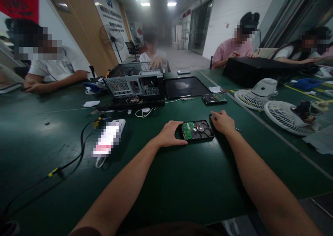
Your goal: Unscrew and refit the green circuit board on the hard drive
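Note:
A hard drive lies on the green table in front of me, its green circuit board facing up. My left hand grips its left end, thumb at the near edge and fingers at the far edge. Just beyond the drive's right side is my right hand, fingers closed on what looks like a thin screwdriver. Its dark end shows at the fingertips and its metal shaft sticks out on the other side; the palm hides the middle. A second hard drive rests farther back.
An opened computer case stands at the back, beside a black panel. White fan parts lie to the right. On the left are a lit phone and a black cable. Several people sit around the table.

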Tool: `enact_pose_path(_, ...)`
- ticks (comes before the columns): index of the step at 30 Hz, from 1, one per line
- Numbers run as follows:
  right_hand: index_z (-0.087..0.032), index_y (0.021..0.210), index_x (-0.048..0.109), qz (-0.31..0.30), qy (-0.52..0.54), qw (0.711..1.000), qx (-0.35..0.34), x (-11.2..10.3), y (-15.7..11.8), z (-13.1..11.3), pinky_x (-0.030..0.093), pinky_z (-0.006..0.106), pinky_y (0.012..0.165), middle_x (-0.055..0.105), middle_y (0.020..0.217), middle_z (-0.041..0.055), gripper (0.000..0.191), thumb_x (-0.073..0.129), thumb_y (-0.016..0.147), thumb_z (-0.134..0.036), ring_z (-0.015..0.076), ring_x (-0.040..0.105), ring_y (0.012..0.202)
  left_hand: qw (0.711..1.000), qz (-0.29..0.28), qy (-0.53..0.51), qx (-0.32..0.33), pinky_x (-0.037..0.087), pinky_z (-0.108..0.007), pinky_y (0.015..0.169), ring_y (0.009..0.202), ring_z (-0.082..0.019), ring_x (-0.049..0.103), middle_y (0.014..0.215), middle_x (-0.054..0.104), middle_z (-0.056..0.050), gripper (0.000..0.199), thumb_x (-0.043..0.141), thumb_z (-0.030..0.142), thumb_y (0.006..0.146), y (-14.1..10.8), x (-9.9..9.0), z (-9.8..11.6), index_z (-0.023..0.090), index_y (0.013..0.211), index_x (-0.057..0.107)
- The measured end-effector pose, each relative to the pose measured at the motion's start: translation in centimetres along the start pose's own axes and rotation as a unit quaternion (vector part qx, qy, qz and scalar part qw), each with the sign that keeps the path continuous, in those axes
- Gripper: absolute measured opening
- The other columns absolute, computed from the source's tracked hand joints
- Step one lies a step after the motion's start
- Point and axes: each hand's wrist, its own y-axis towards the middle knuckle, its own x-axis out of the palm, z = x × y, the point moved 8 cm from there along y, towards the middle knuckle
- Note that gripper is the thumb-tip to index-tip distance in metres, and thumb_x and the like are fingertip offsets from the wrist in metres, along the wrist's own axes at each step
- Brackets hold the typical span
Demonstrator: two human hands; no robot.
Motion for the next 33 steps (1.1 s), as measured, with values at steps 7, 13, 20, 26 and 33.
enact_pose_path(7,-0.035,0.142,0.058,-0.031,-0.02,0.999,0.018,0.3,0.1,0.1,0.052,0.041,0.085,0.052,0.133,0.0135,0.052,0.034,0.101,-0.057,0.0288,0.066,0.105,1.0,0.012,0.01,0.008,0.036,-0.053,0.114,0.138,-0.037,0.042,0.149,0.05,-0.013,0.107,0.078,0.073,0.065,0.1,0.1,-0.1,0.023,0.152,0.042)
enact_pose_path(13,-0.027,0.128,0.067,-0.012,-0.028,1.0,0.0,-0.1,-0.2,-0.1,0.05,0.039,0.084,0.058,0.129,0.0138,0.043,0.039,0.101,-0.045,0.0288,0.065,0.105,1.0,0.006,0.008,0.003,0.037,-0.055,0.113,0.138,-0.037,0.042,0.149,0.049,-0.013,0.106,0.077,0.074,0.066,0.1,0.2,-0.3,0.025,0.153,0.04)
enact_pose_path(20,-0.022,0.112,0.07,-0.012,-0.022,1.0,0.012,-0.5,-0.3,0.4,0.049,0.038,0.082,0.064,0.119,0.0142,0.031,0.048,0.098,-0.037,0.0293,0.065,0.103,1.0,0.006,0.005,0.0,0.036,-0.055,0.114,0.14,-0.037,0.04,0.151,0.048,-0.012,0.105,0.078,0.072,0.067,0.0,0.0,-0.1,0.025,0.153,0.04)
enact_pose_path(26,-0.017,0.111,0.068,0.004,-0.014,1.0,0.008,-2.0,-1.1,-0.6,0.048,0.038,0.08,0.063,0.118,0.0179,0.03,0.047,0.099,-0.035,0.0285,0.066,0.097,1.0,0.019,0.009,0.016,0.038,-0.054,0.114,0.138,-0.037,0.042,0.148,0.051,-0.013,0.103,0.078,0.07,0.068,-0.1,-0.1,0.3,0.023,0.152,0.042)
enact_pose_path(33,-0.02,0.102,0.068,0.074,0.082,0.978,-0.176,-6.3,-4.1,-8.6,0.046,0.032,0.082,0.067,0.108,0.0103,0.021,0.051,0.099,-0.032,0.0231,0.064,0.096,0.998,0.056,0.033,0.027,0.04,-0.052,0.112,0.133,-0.036,0.047,0.141,0.056,-0.013,0.099,0.08,0.066,0.066,0.1,0.0,0.3,0.02,0.147,0.048)
